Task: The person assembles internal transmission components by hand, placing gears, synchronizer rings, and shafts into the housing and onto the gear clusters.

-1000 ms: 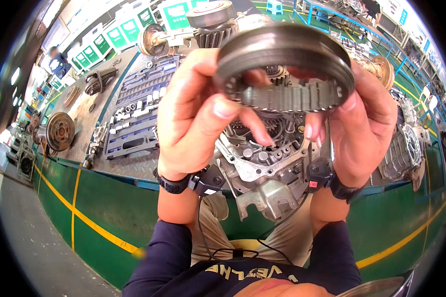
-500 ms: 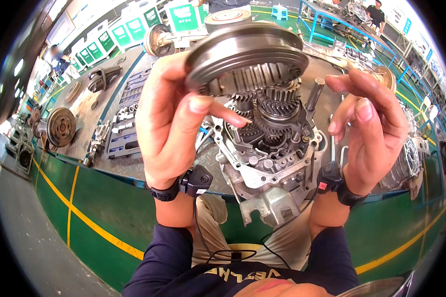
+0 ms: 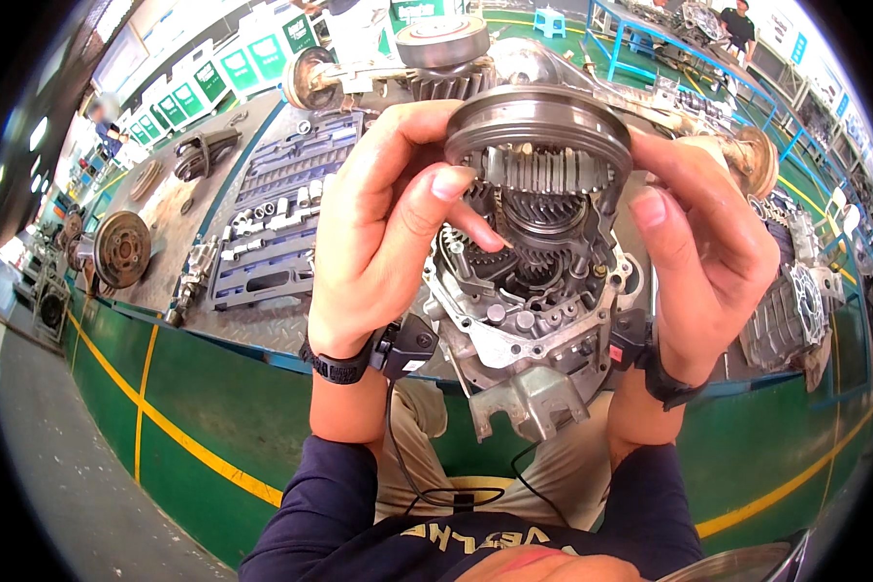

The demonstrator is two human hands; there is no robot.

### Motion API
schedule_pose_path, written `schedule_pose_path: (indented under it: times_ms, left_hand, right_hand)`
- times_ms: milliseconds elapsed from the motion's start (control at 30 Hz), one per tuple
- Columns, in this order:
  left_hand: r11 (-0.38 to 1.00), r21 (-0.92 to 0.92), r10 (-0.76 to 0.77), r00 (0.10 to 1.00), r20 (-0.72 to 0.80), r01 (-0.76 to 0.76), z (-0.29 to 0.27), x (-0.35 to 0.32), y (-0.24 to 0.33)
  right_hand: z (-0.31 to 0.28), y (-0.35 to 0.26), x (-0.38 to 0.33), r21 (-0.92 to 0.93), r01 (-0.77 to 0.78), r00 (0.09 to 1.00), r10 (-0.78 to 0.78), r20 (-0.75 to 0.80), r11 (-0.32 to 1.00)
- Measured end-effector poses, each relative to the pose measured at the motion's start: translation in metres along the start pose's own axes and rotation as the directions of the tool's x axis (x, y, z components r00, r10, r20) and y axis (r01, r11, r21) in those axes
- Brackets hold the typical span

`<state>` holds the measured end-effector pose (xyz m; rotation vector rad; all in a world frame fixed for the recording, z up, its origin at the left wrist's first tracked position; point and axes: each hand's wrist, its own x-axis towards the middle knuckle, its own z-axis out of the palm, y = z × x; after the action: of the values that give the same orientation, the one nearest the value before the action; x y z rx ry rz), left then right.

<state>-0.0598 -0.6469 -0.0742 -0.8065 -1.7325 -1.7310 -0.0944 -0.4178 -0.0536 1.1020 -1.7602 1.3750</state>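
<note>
A grooved steel synchronizer sleeve (image 3: 538, 114), toothed on its inside, is held up tilted over the gearbox. My left hand (image 3: 383, 228) grips its left side, with the thumb in front and a finger reaching under it. My right hand (image 3: 703, 247) is closed on the right edge; its farther fingertips are hidden behind the ring. Below stands the opened gearbox housing (image 3: 509, 351), with helical gears (image 3: 543, 213) stacked inside. The sleeve covers the top of the gear stack. Both my wrists carry black strapped devices.
Left of the gearbox lies a blue and grey socket set tray (image 3: 262, 276). A rusty brake drum (image 3: 121, 249) sits farther left. Behind the sleeve are a gear with a bearing (image 3: 443, 44) and an axle (image 3: 359, 73). Another metal housing (image 3: 791, 310) stands on the right.
The sleeve has moved right and slightly down, turning more level over the gears. My right hand has come in from the right and taken its edge; my left hand still holds it.
</note>
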Motion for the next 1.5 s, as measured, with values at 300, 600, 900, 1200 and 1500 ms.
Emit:
schedule_pose_path:
  times_ms: [300, 600, 900, 1200, 1500]
  left_hand:
    - [0.994, -0.109, 0.002, 1.000, 0.007, -0.001, 0.000, -0.001, -0.008]
    - [0.997, -0.075, 0.002, 0.999, -0.033, -0.004, 0.005, 0.000, -0.008]
    - [0.972, -0.236, 0.007, 1.000, 0.008, -0.005, 0.002, 0.000, -0.013]
    - [0.988, -0.047, 0.139, 0.984, -0.112, -0.145, 0.007, 0.000, -0.003]
    - [0.922, 0.341, 0.187, 0.982, 0.024, -0.184, -0.006, -0.002, 0.004]
  right_hand:
    - [0.002, 0.005, -0.004, 0.079, 0.056, 0.998, -0.054, -0.029, 0.995]
    - [0.001, 0.007, -0.003, -0.031, 0.083, 0.994, -0.085, -0.062, 0.996]
    - [0.005, 0.004, -0.005, 0.038, -0.011, 0.996, 0.015, -0.090, 0.999]
    - [0.012, 0.012, -0.003, 0.065, -0.016, 0.999, 0.019, -0.037, 0.998]
    - [0.010, 0.013, 0.000, 0.071, -0.043, 0.999, 0.045, -0.027, 0.997]
